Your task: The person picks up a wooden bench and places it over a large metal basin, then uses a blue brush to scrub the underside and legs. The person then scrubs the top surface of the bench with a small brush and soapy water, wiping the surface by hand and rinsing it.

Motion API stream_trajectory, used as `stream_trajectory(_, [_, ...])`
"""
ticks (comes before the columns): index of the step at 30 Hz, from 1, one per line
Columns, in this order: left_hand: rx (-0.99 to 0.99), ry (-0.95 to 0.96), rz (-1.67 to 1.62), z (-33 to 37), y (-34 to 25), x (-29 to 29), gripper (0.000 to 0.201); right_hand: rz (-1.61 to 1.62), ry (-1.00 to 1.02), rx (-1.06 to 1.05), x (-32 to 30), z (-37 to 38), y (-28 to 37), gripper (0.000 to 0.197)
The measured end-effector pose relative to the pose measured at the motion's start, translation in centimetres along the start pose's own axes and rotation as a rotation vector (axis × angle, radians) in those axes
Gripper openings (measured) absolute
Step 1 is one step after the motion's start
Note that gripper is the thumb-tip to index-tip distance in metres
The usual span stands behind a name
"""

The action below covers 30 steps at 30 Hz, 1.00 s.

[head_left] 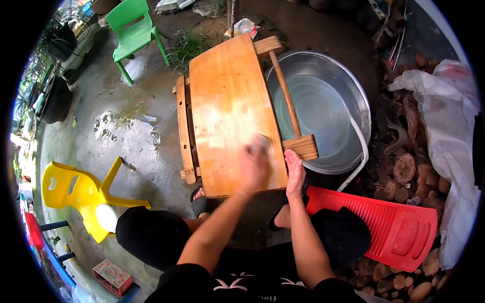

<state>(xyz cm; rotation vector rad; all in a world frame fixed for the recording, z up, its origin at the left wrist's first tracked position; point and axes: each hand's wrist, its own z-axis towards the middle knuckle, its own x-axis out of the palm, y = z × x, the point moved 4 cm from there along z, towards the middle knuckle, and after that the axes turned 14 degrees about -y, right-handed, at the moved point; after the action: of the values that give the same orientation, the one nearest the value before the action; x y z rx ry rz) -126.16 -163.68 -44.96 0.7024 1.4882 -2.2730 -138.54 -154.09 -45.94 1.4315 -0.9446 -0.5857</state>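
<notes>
Your knees frame the lower edge, with your forearms reaching out between them. Your left hand [252,164] presses down on the near right part of the wooden tabletop [222,96], its grip clenched over a pale pad [261,142] that peeks out just beyond the knuckles; the hand is blurred, so you cannot make out the pad's kind. Your right hand [294,171] lies flat against the tabletop's near right edge, fingers straight, its grip released and holding nothing, just beside the left hand.

The tabletop is tipped on its side, its pale scrubbed patch in the middle, and its legs [290,101] stick out to the right over the basin [348,91]. To your right, a red washboard [394,227] lies on the ground near your knee.

The metal basin holds clear water, and a white hose [361,151] curves over its near rim into it.

To your left stands a yellow chair [76,189] on wet concrete; a green chair [132,28] stands farther off. Cut logs [404,169] and a white sheet [449,111] lie on the right.
</notes>
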Motion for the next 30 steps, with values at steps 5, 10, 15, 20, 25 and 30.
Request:
stream_trajectory(5, [0.094,0.015,-0.101,-9.0,-2.3,-3.2,0.05,-0.032,-0.054,-0.049,-0.2,-0.1,0.7,0.06])
stream_trajectory(10, [-0.311,-0.378,0.34,-10.0,12.1,-9.2,0.053,-0.073,0.007,-0.044,0.8,-0.6,0.6,0.062])
stream_trajectory(15, [-0.126,-0.278,0.04,-8.7,0.4,-3.8,0.055,-0.068,0.012,-0.062,0.1,0.1,0.2,0.063])
stream_trajectory(20, [0.018,-0.084,-0.081,-10.3,-3.1,-2.6,0.051,-0.08,0.011,-0.03,0.2,0.3,0.2,0.061])
stream_trajectory(25, [-0.441,-0.413,0.36,-12.2,11.0,-10.1,0.054,-0.105,0.041,-0.081,0.2,0.6,0.3,0.061])
stream_trajectory(30, [-0.183,-0.224,0.072,-11.6,1.1,-5.4,0.056,-0.09,0.043,-0.069,0.5,0.7,0.2,0.059])
